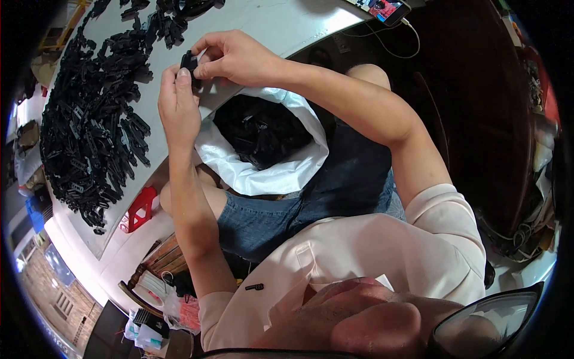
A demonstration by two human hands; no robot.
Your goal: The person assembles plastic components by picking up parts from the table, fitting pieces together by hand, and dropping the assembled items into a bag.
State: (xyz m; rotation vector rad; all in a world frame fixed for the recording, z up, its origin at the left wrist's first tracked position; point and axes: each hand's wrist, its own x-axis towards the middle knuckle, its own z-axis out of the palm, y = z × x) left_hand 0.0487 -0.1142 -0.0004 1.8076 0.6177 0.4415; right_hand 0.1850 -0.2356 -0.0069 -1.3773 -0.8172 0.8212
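Over the near edge of the white table, my left hand [179, 105] and my right hand [236, 58] meet around a small black plastic part [189, 61]. The left thumb and fingers pinch it from the near side. My right fingers close on its other side, and the curled hand hides part of it. To the left spreads a large heap of similar black plastic parts [98, 119] on the tabletop. Just below my hands stands an open white woven sack [239, 178] between my legs, with many black parts [263, 128] inside.
The white table [299, 37] curves along the upper left. A phone [388, 11] with a white cable [415, 45] lies at its far right. A red plastic object [139, 210] shows under the table edge. A wooden chair [161, 260] with bags stands at the lower left.
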